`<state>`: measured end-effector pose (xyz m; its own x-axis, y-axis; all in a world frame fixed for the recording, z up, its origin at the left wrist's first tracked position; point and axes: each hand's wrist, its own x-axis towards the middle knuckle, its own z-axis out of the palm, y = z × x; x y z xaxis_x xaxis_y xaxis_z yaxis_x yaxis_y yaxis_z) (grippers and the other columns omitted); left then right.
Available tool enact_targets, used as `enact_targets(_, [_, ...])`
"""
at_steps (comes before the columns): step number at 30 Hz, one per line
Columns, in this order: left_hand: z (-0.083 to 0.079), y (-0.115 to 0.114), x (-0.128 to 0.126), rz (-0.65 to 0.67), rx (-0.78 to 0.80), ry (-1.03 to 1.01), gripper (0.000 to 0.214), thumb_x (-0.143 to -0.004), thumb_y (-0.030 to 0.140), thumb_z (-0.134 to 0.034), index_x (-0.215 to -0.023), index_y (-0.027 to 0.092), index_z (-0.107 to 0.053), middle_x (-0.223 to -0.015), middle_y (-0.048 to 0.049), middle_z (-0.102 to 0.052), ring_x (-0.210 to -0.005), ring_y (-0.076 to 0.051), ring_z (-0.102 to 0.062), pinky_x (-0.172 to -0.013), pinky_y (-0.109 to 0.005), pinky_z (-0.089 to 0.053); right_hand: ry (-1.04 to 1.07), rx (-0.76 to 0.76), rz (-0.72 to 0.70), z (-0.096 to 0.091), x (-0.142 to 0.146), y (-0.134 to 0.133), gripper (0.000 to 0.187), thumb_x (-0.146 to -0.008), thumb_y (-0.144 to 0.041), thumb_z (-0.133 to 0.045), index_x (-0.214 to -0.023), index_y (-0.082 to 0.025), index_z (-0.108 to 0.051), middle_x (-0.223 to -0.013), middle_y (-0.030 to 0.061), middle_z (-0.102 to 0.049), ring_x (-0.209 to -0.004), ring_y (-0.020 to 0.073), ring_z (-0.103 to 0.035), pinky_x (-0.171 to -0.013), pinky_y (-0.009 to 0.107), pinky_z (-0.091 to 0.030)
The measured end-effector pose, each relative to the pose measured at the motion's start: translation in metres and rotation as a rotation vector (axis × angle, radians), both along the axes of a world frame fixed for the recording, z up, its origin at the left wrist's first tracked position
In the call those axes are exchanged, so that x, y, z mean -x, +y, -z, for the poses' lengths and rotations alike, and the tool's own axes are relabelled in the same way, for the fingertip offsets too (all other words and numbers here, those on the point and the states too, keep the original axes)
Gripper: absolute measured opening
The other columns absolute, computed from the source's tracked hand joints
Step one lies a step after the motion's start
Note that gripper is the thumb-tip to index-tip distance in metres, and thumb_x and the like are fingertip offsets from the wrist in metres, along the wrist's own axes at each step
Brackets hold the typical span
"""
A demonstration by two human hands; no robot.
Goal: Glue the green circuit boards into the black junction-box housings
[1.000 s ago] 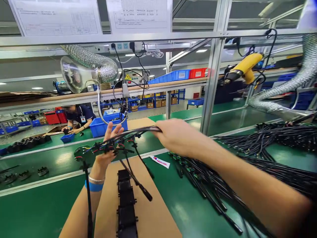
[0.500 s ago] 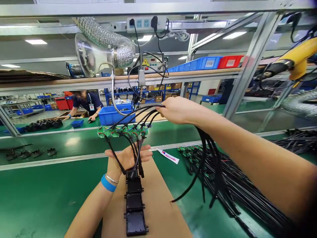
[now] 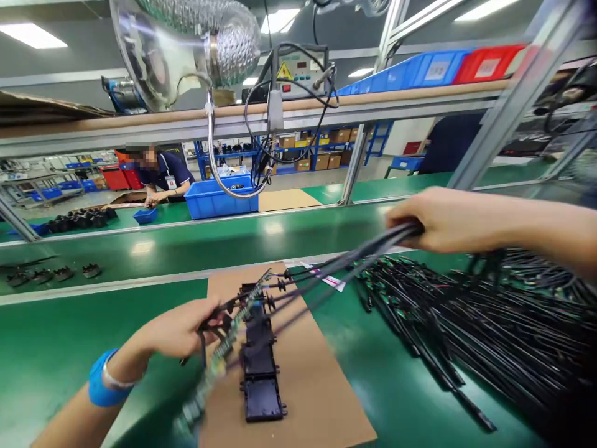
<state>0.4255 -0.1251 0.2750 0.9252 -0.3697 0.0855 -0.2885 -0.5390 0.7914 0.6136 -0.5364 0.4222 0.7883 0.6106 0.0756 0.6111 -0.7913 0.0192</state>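
My right hand is closed around a bundle of black cables, stretched down to the left. They join a strip of green circuit boards, which hangs tilted and blurred over the cardboard. My left hand is closed on the short black cables on the boards' other side; its fingertips are partly hidden. Beneath the boards, a row of square black plastic housings lies on the brown cardboard sheet.
Many black cables with green boards lie in a heap at right. A white tube rests behind the cardboard. Small black parts sit at left. Across the bench are a blue bin and a co-worker. A metal shelf rail crosses above.
My right hand has moved right, drawing the cables out. My left hand, spread with its palm up before, has moved left and closed on the short cables. The boards have tilted and come lower.
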Motion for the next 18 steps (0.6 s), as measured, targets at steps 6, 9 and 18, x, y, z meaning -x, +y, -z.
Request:
enact_targets(6, [0.052,-0.054,0.012,-0.111,-0.786,-0.011,0.049,-0.064,-0.002,-0.044,-0.109,0.016,-0.041,-0.078,-0.0063,-0.058,-0.066,-0.025,-0.055,-0.057,-0.031,-0.038,0.3,-0.162,-0.239,0.117,0.017,0.033,0.037,-0.065,-0.042,-0.077,-0.092,-0.017,-0.074,-0.084,0.0104,-0.069,-0.075,0.0241,-0.066,-0.062,0.033,-0.052])
enact_targets(9, [0.069,-0.065,0.007,-0.159,-0.87,0.018,0.05,-0.063,-0.005,-0.041,-0.109,0.014,-0.041,-0.086,-0.0116,-0.06,-0.074,-0.028,-0.058,-0.061,-0.033,-0.041,0.403,-0.287,-0.421,0.163,0.038,0.1,0.045,-0.081,-0.039,-0.062,-0.121,-0.019,-0.061,-0.116,0.0104,-0.063,-0.111,0.0251,-0.056,-0.092,0.037,-0.046])
enact_targets(18, [0.068,-0.013,-0.019,-0.239,-0.353,0.139,0.027,-0.091,0.037,-0.046,-0.075,0.018,-0.054,-0.067,0.0028,-0.06,-0.062,-0.013,-0.056,-0.056,-0.019,-0.041,0.463,-0.483,-0.451,0.216,0.022,0.155,0.024,-0.078,-0.029,-0.066,-0.099,-0.019,-0.058,-0.098,0.004,-0.057,-0.087,0.0173,-0.055,-0.076,0.028,-0.045])
